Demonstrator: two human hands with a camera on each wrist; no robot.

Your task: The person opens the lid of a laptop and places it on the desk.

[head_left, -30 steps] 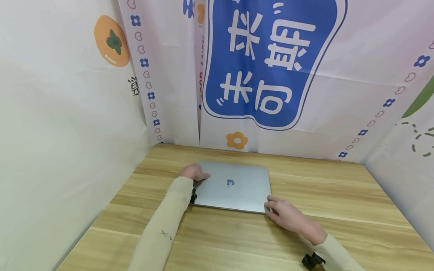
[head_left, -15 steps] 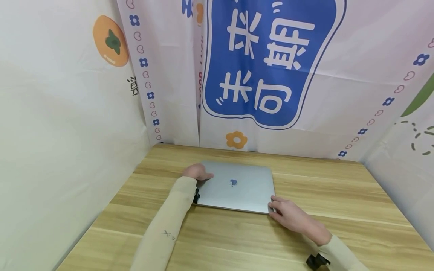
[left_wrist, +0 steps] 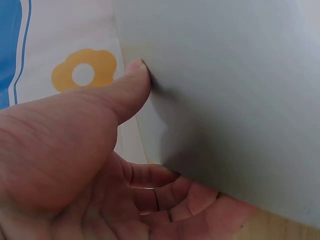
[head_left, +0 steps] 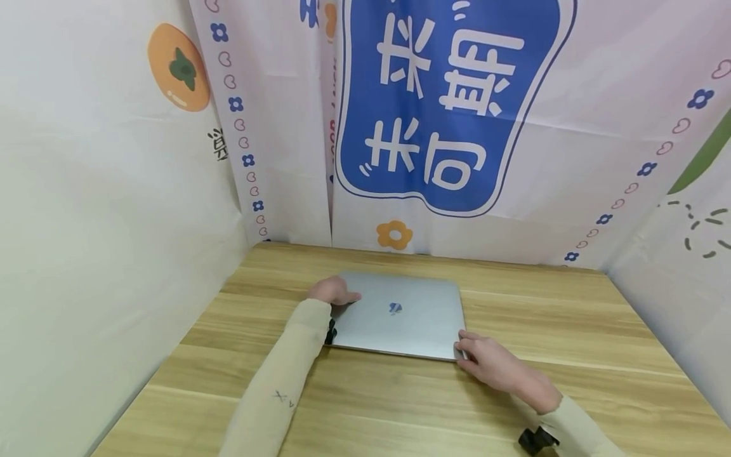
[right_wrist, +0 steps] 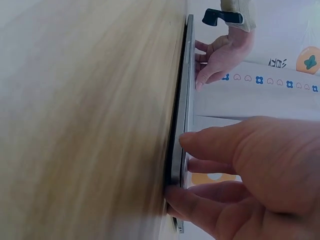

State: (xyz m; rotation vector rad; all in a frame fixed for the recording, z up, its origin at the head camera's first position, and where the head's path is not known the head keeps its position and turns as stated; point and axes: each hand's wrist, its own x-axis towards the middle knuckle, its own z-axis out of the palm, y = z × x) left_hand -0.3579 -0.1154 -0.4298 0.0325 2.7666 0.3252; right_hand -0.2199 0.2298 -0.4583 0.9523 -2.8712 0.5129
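A closed silver laptop with a small dark logo lies flat on the wooden table. At its left edge is my left hand, the thumb over the lid. The left wrist view shows this hand's curled fingers along and partly beneath the laptop's edge, their tips hidden. My right hand holds the near right corner. In the right wrist view, the right thumb presses the front edge of the laptop, while the other fingers bend around the side.
Wood-grain table surrounds the laptop on all sides. Printed white cloth hangs behind the table, and more white sheeting walls off the left and right. A small black device is strapped to the right wrist.
The laptop has slid a little to the right on the table, with both hands moving along with it. Their hold looks the same. The head view has shifted slightly.
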